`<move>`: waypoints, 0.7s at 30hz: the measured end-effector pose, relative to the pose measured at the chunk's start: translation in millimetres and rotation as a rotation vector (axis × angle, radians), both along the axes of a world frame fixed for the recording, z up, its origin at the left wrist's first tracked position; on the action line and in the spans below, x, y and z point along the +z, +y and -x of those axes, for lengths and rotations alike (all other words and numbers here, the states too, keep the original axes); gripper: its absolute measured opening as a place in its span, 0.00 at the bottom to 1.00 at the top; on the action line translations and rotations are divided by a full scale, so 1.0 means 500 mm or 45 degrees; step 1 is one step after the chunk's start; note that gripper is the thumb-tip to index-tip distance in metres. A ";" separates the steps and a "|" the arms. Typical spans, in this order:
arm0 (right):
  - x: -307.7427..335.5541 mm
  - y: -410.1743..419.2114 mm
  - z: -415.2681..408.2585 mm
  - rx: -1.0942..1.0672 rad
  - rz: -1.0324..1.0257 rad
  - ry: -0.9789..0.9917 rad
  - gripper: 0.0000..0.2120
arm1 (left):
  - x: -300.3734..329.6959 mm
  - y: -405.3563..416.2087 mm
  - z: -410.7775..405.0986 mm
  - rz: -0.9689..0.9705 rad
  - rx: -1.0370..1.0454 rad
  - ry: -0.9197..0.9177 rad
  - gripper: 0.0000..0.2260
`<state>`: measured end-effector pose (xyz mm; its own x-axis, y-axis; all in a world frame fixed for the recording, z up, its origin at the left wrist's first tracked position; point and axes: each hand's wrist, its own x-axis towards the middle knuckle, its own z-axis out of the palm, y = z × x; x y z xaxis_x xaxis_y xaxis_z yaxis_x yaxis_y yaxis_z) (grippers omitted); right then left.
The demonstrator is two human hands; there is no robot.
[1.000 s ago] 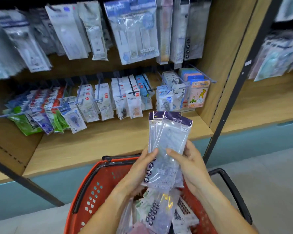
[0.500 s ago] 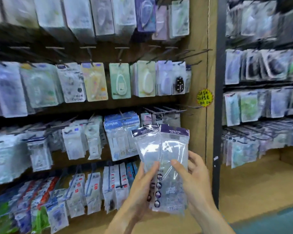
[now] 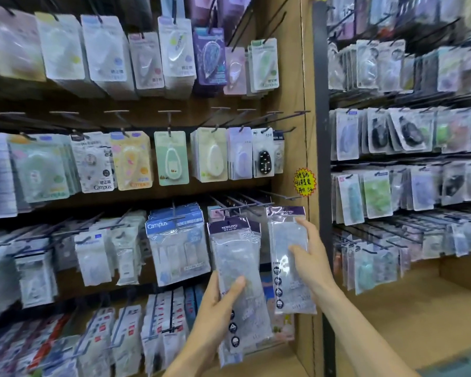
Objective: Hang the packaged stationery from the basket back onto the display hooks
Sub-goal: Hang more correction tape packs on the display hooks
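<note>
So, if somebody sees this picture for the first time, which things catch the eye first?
First come the two hands low in the middle: the left hand holds a stack of clear packets with purple tops, and the right hand lifts a single packet toward the bare hooks above. Next, the yellow star sticker stands out on the wooden side panel.

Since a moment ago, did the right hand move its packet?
Yes. The right hand carried its packet rightward, away from the left hand's stack, up toward the empty hooks beside the yellow sticker.
</note>
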<state>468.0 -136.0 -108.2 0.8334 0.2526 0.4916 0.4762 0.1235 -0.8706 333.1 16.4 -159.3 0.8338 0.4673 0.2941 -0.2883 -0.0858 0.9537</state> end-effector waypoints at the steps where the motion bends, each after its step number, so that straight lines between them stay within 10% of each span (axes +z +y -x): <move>1: 0.006 -0.002 -0.008 0.005 0.027 -0.003 0.32 | -0.001 -0.003 -0.003 -0.010 -0.002 0.012 0.35; 21: 0.009 0.019 -0.104 -0.046 0.332 -0.034 0.31 | 0.001 -0.026 -0.023 -0.179 0.066 0.112 0.16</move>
<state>520.0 -126.3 -103.7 0.8318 0.3440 0.4357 0.4993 -0.1208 -0.8579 344.7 3.3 -158.8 0.8351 0.4696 0.2866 -0.1962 -0.2324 0.9526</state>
